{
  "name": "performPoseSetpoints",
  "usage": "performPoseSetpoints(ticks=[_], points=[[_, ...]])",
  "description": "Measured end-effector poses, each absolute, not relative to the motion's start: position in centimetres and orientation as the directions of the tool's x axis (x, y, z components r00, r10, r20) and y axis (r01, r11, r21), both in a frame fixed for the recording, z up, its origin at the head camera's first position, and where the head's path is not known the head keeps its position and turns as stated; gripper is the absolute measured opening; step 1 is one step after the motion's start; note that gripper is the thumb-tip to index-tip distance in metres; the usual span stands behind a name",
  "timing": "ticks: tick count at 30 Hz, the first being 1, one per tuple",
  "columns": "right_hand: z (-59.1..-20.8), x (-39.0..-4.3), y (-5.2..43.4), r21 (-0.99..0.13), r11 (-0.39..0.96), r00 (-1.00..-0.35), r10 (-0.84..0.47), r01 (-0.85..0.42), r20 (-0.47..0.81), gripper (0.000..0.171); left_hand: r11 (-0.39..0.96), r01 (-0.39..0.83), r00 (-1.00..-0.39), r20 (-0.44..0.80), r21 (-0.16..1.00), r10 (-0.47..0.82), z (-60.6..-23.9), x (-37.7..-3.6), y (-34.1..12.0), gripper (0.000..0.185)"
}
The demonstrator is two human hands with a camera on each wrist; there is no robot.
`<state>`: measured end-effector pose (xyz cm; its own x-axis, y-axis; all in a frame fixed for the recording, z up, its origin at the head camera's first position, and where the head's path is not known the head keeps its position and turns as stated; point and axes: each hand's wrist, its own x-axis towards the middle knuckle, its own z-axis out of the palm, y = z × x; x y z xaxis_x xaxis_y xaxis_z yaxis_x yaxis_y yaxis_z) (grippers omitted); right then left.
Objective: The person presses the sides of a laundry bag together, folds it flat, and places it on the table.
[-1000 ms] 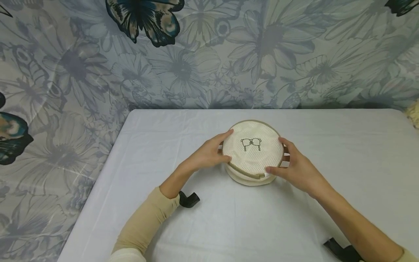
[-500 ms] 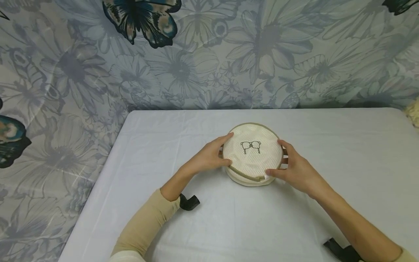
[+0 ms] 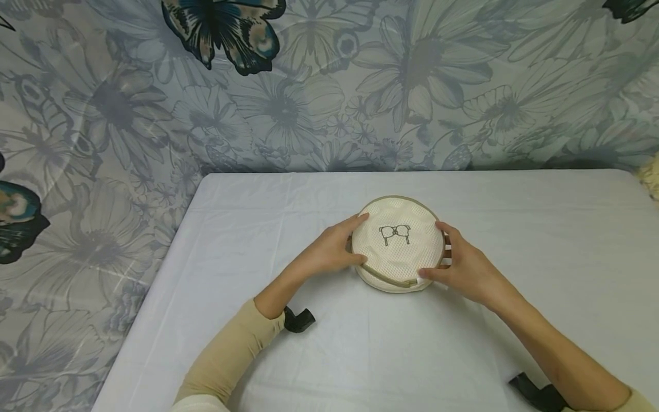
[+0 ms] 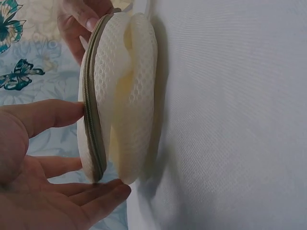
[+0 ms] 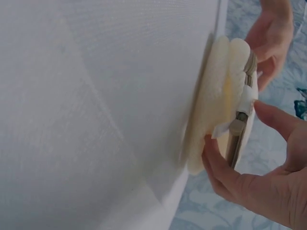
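A round cream mesh laundry bag with a small dark outline printed on its top lies on the white-covered table. An olive zipper runs round its upper rim. The soft side below it is folded in on itself, seen in the left wrist view. My left hand holds the bag's left edge, thumb and fingertips at the zipper rim. On the opposite edge my right hand grips the bag, its thumb by a small white tab at the zipper. Some fingers of both hands are hidden behind the bag in the head view.
The white tablecloth spreads round the bag to the table's back edge. Behind and to the left hangs a grey floral backdrop with butterflies. A yellowish thing shows at the far right edge.
The bag's top has sunk slightly toward the table, with both hands moving down along with it. Both hands keep their hold on its edges.
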<state>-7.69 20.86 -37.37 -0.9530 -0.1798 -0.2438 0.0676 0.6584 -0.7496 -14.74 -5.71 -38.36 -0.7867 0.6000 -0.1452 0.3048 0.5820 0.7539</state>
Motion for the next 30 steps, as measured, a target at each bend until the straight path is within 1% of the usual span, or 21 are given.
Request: performPoseSetpoints(ticks=[3, 6, 9, 11, 14, 17, 19, 23, 30], points=[[-37.4, -7.6, 20.9, -0.745, 0.666, -0.958, -0.197, 0.025, -0.208, 0.107, 0.621, 0.349, -0.787, -0.141, 0.702, 0.601, -38.6, -14.6, -5.6, 0.087], [-37.2, -7.5, 20.9, -0.728, 0.686, -0.965, -0.203, -0.019, -0.167, 0.100, 0.641, 0.381, -0.790, -0.125, 0.666, 0.600, -38.6, -14.4, -5.6, 0.085], [-37.1, -7.3, 20.8, -0.667, 0.743, -0.970, -0.199, -0.055, -0.142, 0.096, 0.657, 0.424, -0.793, -0.094, 0.623, 0.602, -38.6, -14.1, -5.5, 0.083], [-37.1, -7.3, 20.6, -0.614, 0.785, -0.969, -0.205, -0.078, -0.139, 0.097, 0.671, 0.471, -0.786, -0.071, 0.573, 0.614, -38.7, -13.9, -5.4, 0.081], [-37.3, -7.3, 20.3, -0.538, 0.832, -0.964, -0.236, -0.134, -0.125, 0.101, 0.675, 0.568, -0.750, -0.040, 0.471, 0.660, -38.9, -13.7, -5.3, 0.083], [-37.7, -7.4, 19.9, -0.499, 0.838, -0.952, -0.297, -0.222, -0.074, 0.101, 0.653, 0.657, -0.698, -0.024, 0.377, 0.716, -39.0, -13.7, -5.2, 0.086], [-38.0, -7.5, 19.7, -0.450, 0.844, -0.940, -0.340, -0.293, -0.024, 0.100, 0.635, 0.696, -0.669, -0.018, 0.336, 0.743, -39.0, -13.7, -5.1, 0.088], [-38.5, -7.9, 19.6, -0.364, 0.846, -0.913, -0.408, -0.390, 0.032, 0.096, 0.625, 0.723, -0.646, -0.029, 0.294, 0.762, -39.2, -14.0, -4.9, 0.093], [-39.1, -8.4, 19.9, -0.341, 0.806, -0.865, -0.501, -0.484, 0.044, 0.092, 0.606, 0.762, -0.615, -0.035, 0.228, 0.787, -39.8, -14.3, -4.7, 0.100]])
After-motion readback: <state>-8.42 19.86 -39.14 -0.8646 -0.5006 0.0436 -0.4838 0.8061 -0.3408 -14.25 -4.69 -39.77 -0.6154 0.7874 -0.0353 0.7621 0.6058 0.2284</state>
